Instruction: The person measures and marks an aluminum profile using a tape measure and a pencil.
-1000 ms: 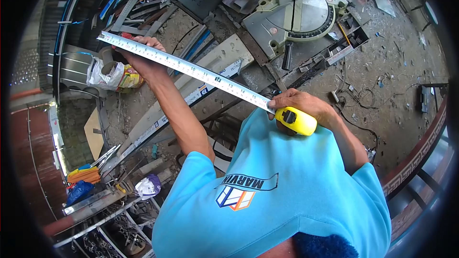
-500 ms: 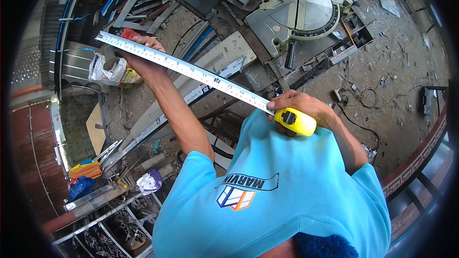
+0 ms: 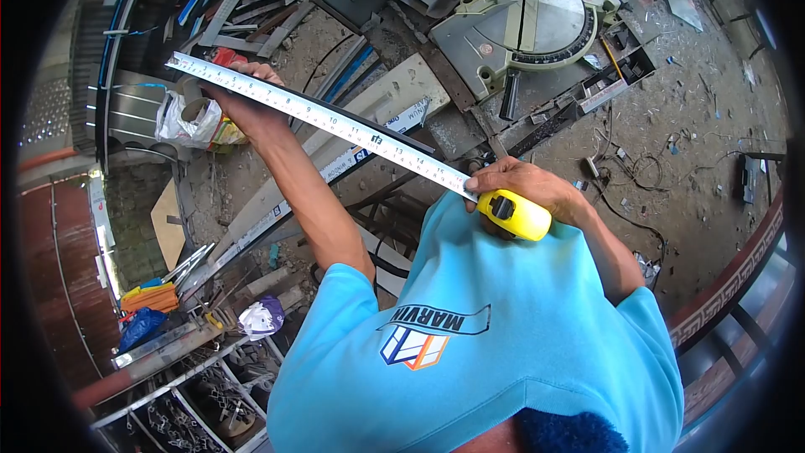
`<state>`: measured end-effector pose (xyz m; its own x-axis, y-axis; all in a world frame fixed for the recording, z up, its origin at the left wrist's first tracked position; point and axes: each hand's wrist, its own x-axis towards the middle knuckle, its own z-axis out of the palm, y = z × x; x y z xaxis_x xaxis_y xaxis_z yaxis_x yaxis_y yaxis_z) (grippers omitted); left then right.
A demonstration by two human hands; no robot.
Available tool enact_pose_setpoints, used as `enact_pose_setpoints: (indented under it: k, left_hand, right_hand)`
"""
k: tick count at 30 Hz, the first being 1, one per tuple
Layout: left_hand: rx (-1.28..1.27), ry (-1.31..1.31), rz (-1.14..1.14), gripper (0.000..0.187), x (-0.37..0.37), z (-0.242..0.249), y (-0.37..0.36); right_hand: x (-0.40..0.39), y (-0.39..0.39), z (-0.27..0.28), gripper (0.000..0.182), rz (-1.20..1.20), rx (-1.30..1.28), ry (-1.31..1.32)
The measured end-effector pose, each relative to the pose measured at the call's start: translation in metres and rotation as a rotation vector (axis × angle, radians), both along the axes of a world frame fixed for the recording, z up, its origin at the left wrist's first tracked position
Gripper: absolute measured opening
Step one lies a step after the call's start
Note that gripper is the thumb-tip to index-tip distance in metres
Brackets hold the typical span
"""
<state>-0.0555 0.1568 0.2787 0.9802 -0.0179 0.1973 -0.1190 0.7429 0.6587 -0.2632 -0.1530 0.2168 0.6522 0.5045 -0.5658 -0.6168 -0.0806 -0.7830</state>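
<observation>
A tape measure with a yellow case (image 3: 518,213) is gripped in my right hand (image 3: 532,185), just above the blue shirt front. Its white blade (image 3: 335,122) stretches up and left across the view to my left hand (image 3: 256,101). My left hand is wrapped round a dark bar (image 3: 401,139) that lies along the blade, mostly hidden beneath it. The blade's tip reaches past the left fingers. My right thumb and fingers press the blade close to the case.
A miter saw (image 3: 549,25) stands at the top, with a parts tray (image 3: 612,71) beside it. Metal offcuts and a white plastic bag (image 3: 191,124) lie at the left. Compartments of small hardware (image 3: 197,407) are at the lower left. Cables (image 3: 625,216) cross the littered floor.
The yellow case and my right hand have shifted slightly left. The blade has moved a little against the dark bar, and more of the bar shows along its upper edge.
</observation>
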Motion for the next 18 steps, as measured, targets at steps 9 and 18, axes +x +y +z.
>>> enact_pose_setpoints:
  k: [9,18]
  left_hand:
    - [0.025,0.073,0.045,0.050,-0.001,0.003,0.000]
    - [0.058,0.010,-0.142,0.049,-0.013,0.009,-0.012]
  right_hand:
    - [0.002,0.000,0.011,0.029,-0.034,-0.019,0.032]
    - [-0.005,-0.001,0.002,0.036,-0.075,-0.030,0.010]
